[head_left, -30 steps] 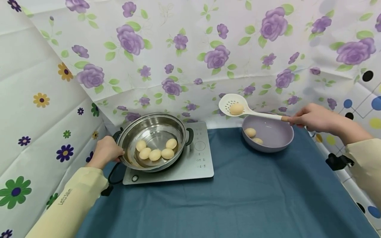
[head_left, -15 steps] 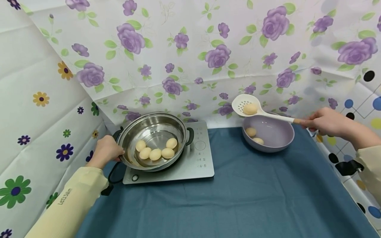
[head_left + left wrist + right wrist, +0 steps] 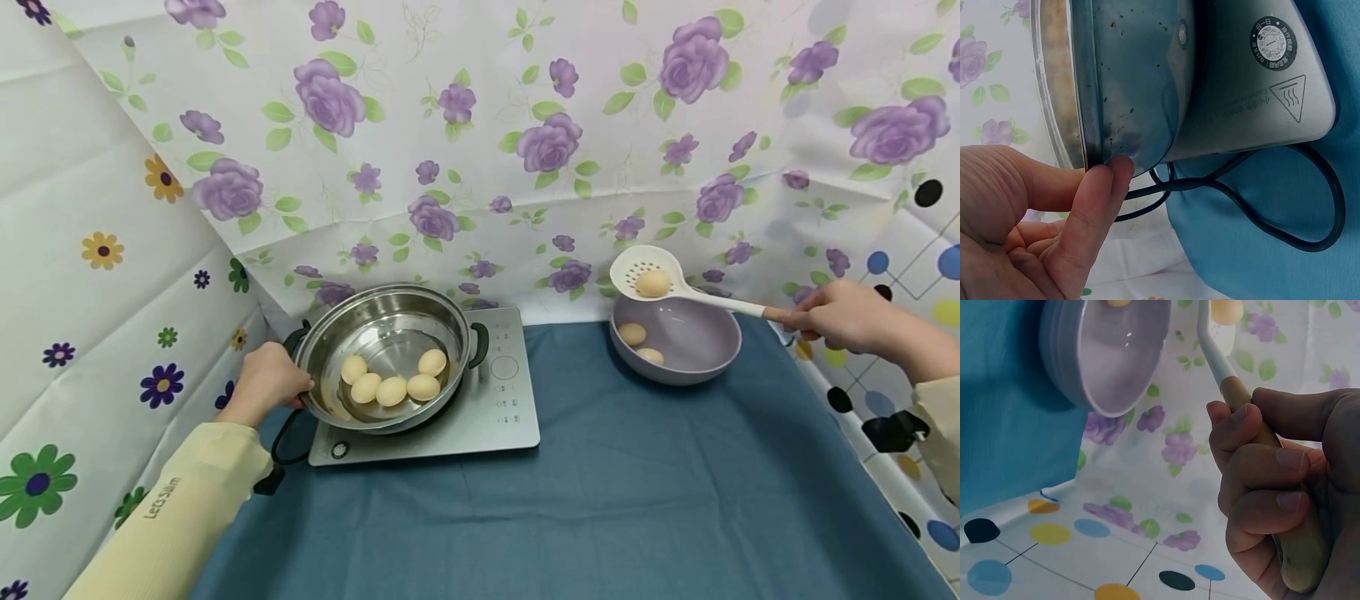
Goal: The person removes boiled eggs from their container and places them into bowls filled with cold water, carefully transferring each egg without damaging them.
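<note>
Left hand (image 3: 266,379) pinching the rim of the steel pot (image 3: 390,312) on the cooktop (image 3: 510,421); right hand (image 3: 847,317) gripping the skimmer (image 3: 708,297), whose egg (image 3: 654,283) is held up near the far rim of the lilac bowl (image 3: 697,333). The blue-draped counter (image 3: 600,500) spans the gap between cooktop and bowl; its right edge lies near the bowl.

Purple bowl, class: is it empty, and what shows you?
Not empty: two eggs lie inside the bowl, near its left side in the head view.
</note>
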The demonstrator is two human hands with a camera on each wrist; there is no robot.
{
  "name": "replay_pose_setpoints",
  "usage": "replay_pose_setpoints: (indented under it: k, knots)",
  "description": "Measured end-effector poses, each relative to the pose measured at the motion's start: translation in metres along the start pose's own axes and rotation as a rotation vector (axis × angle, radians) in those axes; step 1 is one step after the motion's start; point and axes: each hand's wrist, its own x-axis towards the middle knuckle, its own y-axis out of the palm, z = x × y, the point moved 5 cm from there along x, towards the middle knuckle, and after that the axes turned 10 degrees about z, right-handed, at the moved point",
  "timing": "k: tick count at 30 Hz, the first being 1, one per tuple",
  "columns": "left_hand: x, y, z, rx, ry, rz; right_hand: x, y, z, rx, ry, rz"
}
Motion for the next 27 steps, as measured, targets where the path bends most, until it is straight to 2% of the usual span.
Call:
replay_pose_setpoints:
  k: [7,22,27]
  knots:
    - [-0.001,0.0,-0.001,0.003,-0.005,0.005,0.0,0.003,-0.013,-0.073,0.05,-0.041]
    - [0.001,0.003,0.002,-0.01,-0.026,-0.007,-0.003,0.007,-0.034,-0.137,0.042,-0.093]
    - [0.003,0.004,0.004,-0.013,-0.034,-0.006,-0.005,0.009,-0.038,-0.141,0.062,-0.091]
